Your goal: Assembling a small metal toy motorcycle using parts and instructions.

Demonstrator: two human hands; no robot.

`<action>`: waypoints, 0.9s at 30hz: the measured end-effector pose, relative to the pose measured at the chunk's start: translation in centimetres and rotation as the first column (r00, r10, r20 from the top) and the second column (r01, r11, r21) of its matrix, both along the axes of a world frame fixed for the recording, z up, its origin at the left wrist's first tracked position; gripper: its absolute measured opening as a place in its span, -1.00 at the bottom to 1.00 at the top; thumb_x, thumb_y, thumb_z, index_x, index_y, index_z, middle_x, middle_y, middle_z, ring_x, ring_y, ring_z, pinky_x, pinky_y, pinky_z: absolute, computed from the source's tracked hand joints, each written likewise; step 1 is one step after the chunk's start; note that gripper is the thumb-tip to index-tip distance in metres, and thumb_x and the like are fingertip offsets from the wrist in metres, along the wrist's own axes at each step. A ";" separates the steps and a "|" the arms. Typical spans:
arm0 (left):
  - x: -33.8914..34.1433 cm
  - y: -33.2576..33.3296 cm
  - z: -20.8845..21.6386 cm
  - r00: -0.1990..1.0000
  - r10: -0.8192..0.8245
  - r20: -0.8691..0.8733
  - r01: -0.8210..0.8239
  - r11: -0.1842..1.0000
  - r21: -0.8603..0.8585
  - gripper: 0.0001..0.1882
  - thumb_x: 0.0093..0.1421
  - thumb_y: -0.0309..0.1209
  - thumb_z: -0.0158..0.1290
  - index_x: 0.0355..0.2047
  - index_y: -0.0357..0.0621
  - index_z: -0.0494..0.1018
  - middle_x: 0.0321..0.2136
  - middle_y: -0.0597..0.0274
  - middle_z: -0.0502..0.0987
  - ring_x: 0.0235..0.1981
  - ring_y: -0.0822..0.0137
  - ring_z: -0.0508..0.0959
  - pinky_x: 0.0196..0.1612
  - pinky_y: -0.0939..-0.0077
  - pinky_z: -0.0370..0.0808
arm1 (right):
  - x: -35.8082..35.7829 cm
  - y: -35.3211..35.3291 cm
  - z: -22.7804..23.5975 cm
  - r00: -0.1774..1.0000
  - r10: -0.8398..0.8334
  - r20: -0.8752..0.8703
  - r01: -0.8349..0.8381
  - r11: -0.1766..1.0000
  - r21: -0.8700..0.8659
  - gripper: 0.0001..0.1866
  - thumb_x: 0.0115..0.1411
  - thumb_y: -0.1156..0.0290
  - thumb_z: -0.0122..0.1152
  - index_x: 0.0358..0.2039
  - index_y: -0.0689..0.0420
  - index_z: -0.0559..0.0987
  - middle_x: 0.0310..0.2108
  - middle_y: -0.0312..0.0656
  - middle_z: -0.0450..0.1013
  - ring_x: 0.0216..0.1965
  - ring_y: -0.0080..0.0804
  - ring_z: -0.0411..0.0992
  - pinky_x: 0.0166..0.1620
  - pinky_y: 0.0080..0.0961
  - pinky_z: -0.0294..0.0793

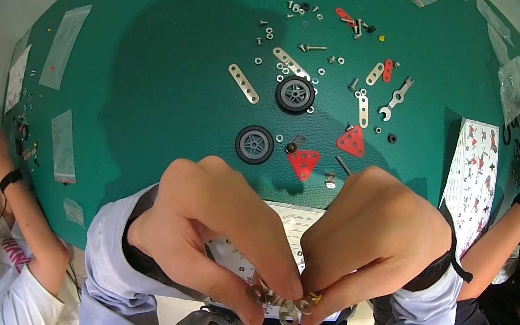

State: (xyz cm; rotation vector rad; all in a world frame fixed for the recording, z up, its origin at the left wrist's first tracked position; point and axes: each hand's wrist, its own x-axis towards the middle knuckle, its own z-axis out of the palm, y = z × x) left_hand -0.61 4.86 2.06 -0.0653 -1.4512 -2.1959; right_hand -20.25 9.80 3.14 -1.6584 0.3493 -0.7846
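Observation:
Close to my body, at the table's near edge, both hands pinch a small metal assembly (290,313). My left hand (214,224) is closed on its left end between thumb and fingers. On the other end, my right hand (378,242) is closed the same way, beside a small yellow piece (317,299). Fingers hide much of the assembly, so its full shape cannot be made out. A printed sheet (294,224) lies partly beneath my hands. Beyond them are two black-tyred grey wheels, one nearer (254,145) and one farther (295,95), and two red triangular plates (302,164) (351,141).
A spanner (396,100), perforated metal strips (244,84) and loose screws and nuts (295,9) lie scattered over the green tabletop (173,64). Plastic bags (65,44) rest at the left. An instruction sheet (473,165) is at right. People work on both sides.

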 end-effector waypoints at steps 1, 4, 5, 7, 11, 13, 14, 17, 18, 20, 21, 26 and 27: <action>0.0 0.0 0.1 1.000 0.003 -0.001 -0.003 1.000 -0.021 -0.70 -0.21 -0.52 0.36 -0.49 -0.47 0.52 -0.60 -0.11 0.54 -0.64 0.15 0.58 -0.58 0.42 0.56 | 0.0 0.1 -0.2 1.000 -0.002 -0.002 0.002 1.000 0.000 -0.79 -0.06 0.37 0.38 -0.62 0.22 0.56 -0.69 -0.22 0.42 -0.75 -0.39 0.36 -0.73 -0.51 0.17; 0.0 0.0 -0.1 0.998 -0.016 -0.063 0.017 1.000 0.003 -0.71 -0.19 -0.54 0.35 -0.49 -0.49 0.52 -0.59 -0.12 0.54 -0.62 0.14 0.58 -0.54 0.41 0.58 | -0.1 0.5 -0.7 0.987 -0.020 0.162 0.013 0.999 0.049 -0.81 -0.04 0.41 0.36 -0.58 0.26 0.56 -0.66 -0.16 0.43 -0.73 -0.36 0.38 -0.71 -0.49 0.21; 0.0 0.0 -0.1 0.998 -0.016 -0.063 0.016 1.000 0.004 -0.71 -0.19 -0.54 0.35 -0.49 -0.49 0.52 -0.59 -0.12 0.54 -0.62 0.14 0.58 -0.54 0.41 0.58 | -0.2 0.5 -0.8 0.984 -0.013 0.176 0.004 0.999 0.051 -0.80 -0.03 0.41 0.36 -0.57 0.27 0.56 -0.66 -0.15 0.43 -0.73 -0.35 0.38 -0.71 -0.49 0.22; 0.1 0.0 0.2 0.999 -0.049 -0.003 0.049 0.998 -0.025 -0.75 -0.18 -0.57 0.33 -0.50 -0.47 0.52 -0.59 -0.14 0.54 -0.61 0.11 0.59 -0.52 0.41 0.58 | -0.2 0.4 -0.8 0.981 -0.006 0.192 -0.005 0.999 0.053 -0.80 -0.03 0.42 0.36 -0.56 0.29 0.56 -0.66 -0.13 0.43 -0.72 -0.34 0.39 -0.71 -0.48 0.23; -0.2 0.7 -0.6 0.993 -0.028 -0.113 0.036 0.997 0.063 -0.78 -0.18 -0.60 0.32 -0.51 -0.44 0.52 -0.59 -0.15 0.54 -0.61 0.11 0.58 -0.54 0.41 0.58 | 0.0 0.3 -0.8 0.986 0.000 0.167 -0.008 0.999 0.046 -0.79 -0.01 0.40 0.34 -0.57 0.28 0.55 -0.66 -0.15 0.42 -0.73 -0.35 0.38 -0.73 -0.50 0.20; -0.1 0.8 -0.7 0.991 -0.053 -0.126 0.067 0.992 0.111 -0.79 -0.19 -0.63 0.31 -0.52 -0.41 0.52 -0.59 -0.16 0.54 -0.62 0.13 0.57 -0.55 0.42 0.57 | 0.1 0.2 -0.8 0.987 0.010 0.162 -0.016 0.999 0.039 -0.79 -0.01 0.39 0.34 -0.57 0.28 0.55 -0.67 -0.15 0.42 -0.73 -0.35 0.38 -0.74 -0.51 0.19; -0.1 0.8 -0.7 0.991 -0.051 -0.124 0.065 0.992 0.111 -0.79 -0.19 -0.63 0.31 -0.52 -0.41 0.52 -0.59 -0.16 0.54 -0.62 0.13 0.57 -0.55 0.42 0.57 | 0.3 0.1 -0.8 0.987 0.030 0.158 -0.033 0.999 0.021 -0.78 0.00 0.38 0.33 -0.57 0.28 0.55 -0.67 -0.16 0.42 -0.73 -0.36 0.37 -0.74 -0.51 0.18; -0.6 0.7 -1.6 0.979 -0.113 -0.170 0.129 0.987 0.091 -0.80 -0.20 -0.67 0.30 -0.52 -0.40 0.52 -0.59 -0.16 0.54 -0.64 0.15 0.57 -0.57 0.45 0.56 | 0.1 0.2 -1.1 0.989 0.032 0.146 -0.033 0.999 0.007 -0.78 0.00 0.38 0.33 -0.57 0.28 0.55 -0.67 -0.16 0.42 -0.73 -0.37 0.37 -0.74 -0.52 0.17; -0.7 0.8 -1.5 0.976 -0.108 -0.188 0.131 0.985 0.111 -0.82 -0.19 -0.67 0.29 -0.52 -0.39 0.52 -0.59 -0.16 0.54 -0.65 0.16 0.56 -0.58 0.46 0.55 | 0.2 0.1 -1.0 0.988 0.033 0.154 -0.033 0.999 -0.004 -0.78 0.01 0.37 0.32 -0.57 0.28 0.55 -0.68 -0.16 0.42 -0.73 -0.37 0.37 -0.74 -0.52 0.17; -0.6 0.8 -1.4 0.974 -0.102 -0.204 0.130 0.983 0.130 -0.83 -0.18 -0.68 0.28 -0.53 -0.38 0.53 -0.59 -0.16 0.54 -0.65 0.16 0.56 -0.59 0.48 0.55 | 0.4 0.3 -1.0 0.984 0.025 0.174 -0.026 1.000 0.002 -0.78 0.01 0.38 0.32 -0.57 0.29 0.55 -0.68 -0.16 0.42 -0.73 -0.37 0.37 -0.74 -0.52 0.17; -0.6 0.8 -1.3 0.974 -0.103 -0.200 0.128 0.985 0.115 -0.85 -0.17 -0.67 0.28 -0.53 -0.37 0.53 -0.59 -0.15 0.54 -0.66 0.17 0.56 -0.60 0.49 0.54 | 0.5 0.3 -1.0 0.982 0.013 0.190 -0.015 1.000 0.010 -0.77 0.01 0.38 0.32 -0.57 0.29 0.55 -0.68 -0.15 0.42 -0.73 -0.36 0.37 -0.74 -0.52 0.17; -0.7 0.9 -1.6 0.973 -0.095 -0.209 0.118 0.988 0.103 -0.87 -0.14 -0.64 0.27 -0.54 -0.36 0.53 -0.60 -0.13 0.54 -0.68 0.19 0.55 -0.63 0.52 0.52 | 0.6 0.4 -1.1 0.977 0.013 0.212 -0.017 1.000 0.017 -0.77 0.00 0.38 0.33 -0.56 0.32 0.54 -0.67 -0.13 0.42 -0.71 -0.35 0.38 -0.73 -0.52 0.21; -0.8 1.0 -1.7 0.972 -0.090 -0.217 0.120 0.984 0.130 -0.87 -0.15 -0.64 0.27 -0.54 -0.36 0.54 -0.60 -0.13 0.54 -0.68 0.20 0.55 -0.63 0.52 0.52 | 0.7 0.4 -1.2 0.973 -0.002 0.229 -0.004 1.000 0.025 -0.76 0.00 0.39 0.33 -0.55 0.33 0.54 -0.66 -0.13 0.43 -0.71 -0.35 0.39 -0.73 -0.52 0.22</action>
